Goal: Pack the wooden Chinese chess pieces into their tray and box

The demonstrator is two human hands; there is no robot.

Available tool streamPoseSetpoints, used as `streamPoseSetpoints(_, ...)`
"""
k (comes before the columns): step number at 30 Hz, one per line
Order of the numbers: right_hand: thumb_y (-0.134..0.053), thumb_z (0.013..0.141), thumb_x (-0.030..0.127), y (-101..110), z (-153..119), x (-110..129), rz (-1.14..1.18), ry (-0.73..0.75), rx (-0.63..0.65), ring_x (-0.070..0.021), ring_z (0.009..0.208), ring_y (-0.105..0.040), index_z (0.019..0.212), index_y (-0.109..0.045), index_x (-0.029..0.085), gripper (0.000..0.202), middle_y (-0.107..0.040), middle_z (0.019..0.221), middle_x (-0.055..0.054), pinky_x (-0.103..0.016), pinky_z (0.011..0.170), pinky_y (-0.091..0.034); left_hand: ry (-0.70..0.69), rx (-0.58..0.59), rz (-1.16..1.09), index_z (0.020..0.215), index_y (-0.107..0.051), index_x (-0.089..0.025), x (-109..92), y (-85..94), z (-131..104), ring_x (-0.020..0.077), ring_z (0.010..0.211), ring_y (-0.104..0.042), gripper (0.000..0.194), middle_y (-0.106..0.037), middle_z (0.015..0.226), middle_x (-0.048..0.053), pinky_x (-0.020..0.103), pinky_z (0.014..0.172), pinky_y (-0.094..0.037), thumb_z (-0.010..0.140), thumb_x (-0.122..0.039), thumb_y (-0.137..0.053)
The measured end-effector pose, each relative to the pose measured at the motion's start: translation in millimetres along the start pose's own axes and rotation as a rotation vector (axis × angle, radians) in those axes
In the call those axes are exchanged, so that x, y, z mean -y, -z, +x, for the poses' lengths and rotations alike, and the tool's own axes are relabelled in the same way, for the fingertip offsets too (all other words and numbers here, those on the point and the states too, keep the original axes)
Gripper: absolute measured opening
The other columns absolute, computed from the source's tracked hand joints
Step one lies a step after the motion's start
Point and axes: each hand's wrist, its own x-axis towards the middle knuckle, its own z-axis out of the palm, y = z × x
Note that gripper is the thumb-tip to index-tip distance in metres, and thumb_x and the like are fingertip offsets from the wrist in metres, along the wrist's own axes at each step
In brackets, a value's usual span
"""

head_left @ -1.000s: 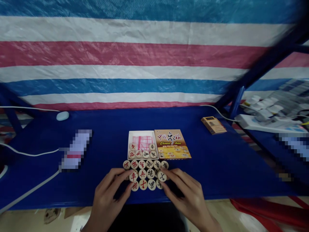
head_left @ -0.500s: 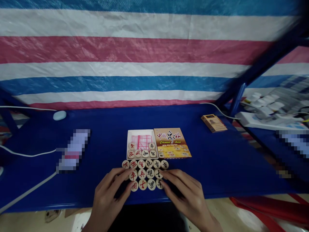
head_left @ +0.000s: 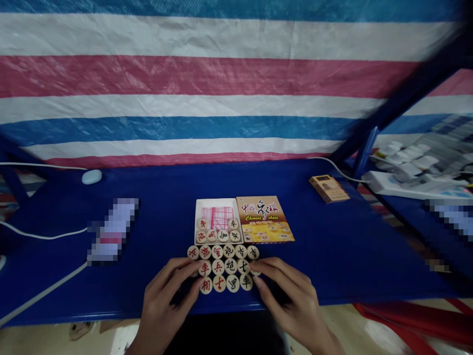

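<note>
Round wooden Chinese chess pieces [head_left: 219, 266], marked in red or black, lie in rows on the blue table, red on the left and black on the right. My left hand [head_left: 168, 291] curves at the left end of the rows. Its index fingertip touches a red piece [head_left: 204, 268], and its thumb tip is against the red piece [head_left: 206, 285] in the nearest row. My right hand [head_left: 288, 291] is at the right end, fingertips by a black piece [head_left: 243, 266]. Its thumb is beside the nearest row's black end piece [head_left: 246, 282]. Both hands have thumb and fingers apart, partly covering the end pieces.
Behind the rows sits a white open box [head_left: 197, 212] with more pieces and a folded red-lined sheet. Its printed lid [head_left: 264, 219] adjoins it. A phone [head_left: 114, 229] with cable lies left, a small brown box [head_left: 328, 188] right, and a power strip [head_left: 399, 183] farther right.
My right hand has shifted slightly to the right; its thumb has slid off the black end piece, whose character now shows fully. My left hand stays almost in place, uncovering slightly more of the red end piece.
</note>
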Motion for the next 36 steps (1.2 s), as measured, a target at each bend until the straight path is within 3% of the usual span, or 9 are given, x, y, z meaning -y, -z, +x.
streamPoseSetpoints(6, -0.061, 0.093, 0.014, 4, 28, -1, 0.007, -0.044, -0.083, -0.0164, 0.087, -0.07, 0.107, -0.069, 0.023, 0.018, -0.072, 0.095, -0.003, -0.03, 0.076, -0.056, 0.124, -0.092, -0.035, 0.108, -0.072, -0.028, 1, 10.6, 18, 0.0076, 0.067, -0.06, 0.017, -0.065, 0.095, -0.001, 0.021, 0.059, -0.049, 0.095, -0.02, -0.064)
streamPoseSetpoints(10, -0.06, 0.096, 0.024, 2, 66, -5, -0.111, -0.068, 0.069, -0.017, 0.088, -0.069, 0.104, -0.071, 0.026, 0.013, -0.071, 0.096, -0.002, -0.031, 0.076, -0.053, 0.155, -0.115, -0.037, 0.104, -0.074, -0.027, 2, 11.8, 56, 0.0074, 0.056, -0.049, 0.013, -0.058, 0.073, -0.005, 0.022, 0.054, -0.041, 0.095, -0.026, -0.065)
streamPoseSetpoints(14, -0.067, 0.092, 0.03, -4, 101, -9, -0.144, -0.119, 0.26, -0.0175, 0.081, -0.065, 0.09, -0.073, 0.027, 0.007, -0.068, 0.086, 0.0, -0.03, 0.068, -0.046, 0.138, 0.144, 0.059, 0.1, -0.075, -0.028, 1, 5.9, 92, 0.0098, 0.056, -0.054, 0.012, -0.06, 0.066, -0.006, 0.025, 0.057, -0.04, 0.09, -0.026, -0.068)
streamPoseSetpoints(17, -0.076, 0.083, 0.029, -10, 114, -11, -0.189, -0.122, 0.324, -0.0183, 0.081, -0.063, 0.082, -0.071, 0.026, 0.006, -0.067, 0.081, 0.001, -0.031, 0.068, -0.043, 0.086, 0.257, 0.235, 0.093, -0.074, -0.029, 2, 0.1, 106, 0.0144, 0.061, -0.06, 0.01, -0.064, 0.065, -0.006, 0.03, 0.065, -0.039, 0.084, -0.025, -0.073)
streamPoseSetpoints(23, -0.081, 0.079, 0.031, -18, 118, -15, -0.207, -0.071, 0.357, -0.0176, 0.079, -0.061, 0.084, -0.071, 0.026, 0.013, -0.066, 0.08, 0.001, -0.03, 0.067, -0.039, -0.012, 0.299, 0.358, 0.085, -0.073, -0.028, 7, -8.0, 113, 0.0208, 0.072, -0.067, 0.004, -0.073, 0.076, -0.003, 0.035, 0.069, -0.036, 0.083, -0.028, -0.076)
streamPoseSetpoints(27, -0.075, 0.082, 0.026, -21, 118, -16, -0.226, -0.067, 0.306, -0.017, 0.077, -0.059, 0.085, -0.07, 0.024, 0.006, -0.062, 0.075, 0.001, -0.03, 0.067, -0.038, -0.021, 0.264, 0.395, 0.09, -0.073, -0.028, 6, -9.8, 114, 0.022, 0.076, -0.067, 0.006, -0.073, 0.077, -0.003, 0.035, 0.069, -0.035, 0.084, -0.028, -0.075)
streamPoseSetpoints(32, -0.078, 0.081, 0.033, -23, 118, -17, -0.205, -0.061, 0.326, -0.0171, 0.078, -0.06, 0.091, -0.07, 0.024, 0.015, -0.063, 0.077, 0.001, -0.029, 0.067, -0.039, -0.017, 0.268, 0.418, 0.094, -0.073, -0.028, 6, -9.1, 113, 0.0235, 0.077, -0.066, 0.012, -0.072, 0.075, -0.002, 0.036, 0.07, -0.035, 0.084, -0.035, -0.075)
streamPoseSetpoints(36, -0.078, 0.08, 0.03, -25, 120, -17, -0.226, -0.05, 0.322, -0.0166, 0.075, -0.059, 0.084, -0.07, 0.024, 0.011, -0.062, 0.074, 0.001, -0.029, 0.063, -0.037, -0.081, 0.278, 0.431, 0.089, -0.072, -0.026, 7, -9.3, 115, 0.0212, 0.074, -0.064, 0.007, -0.071, 0.076, -0.001, 0.035, 0.071, -0.037, 0.084, -0.03, -0.074)
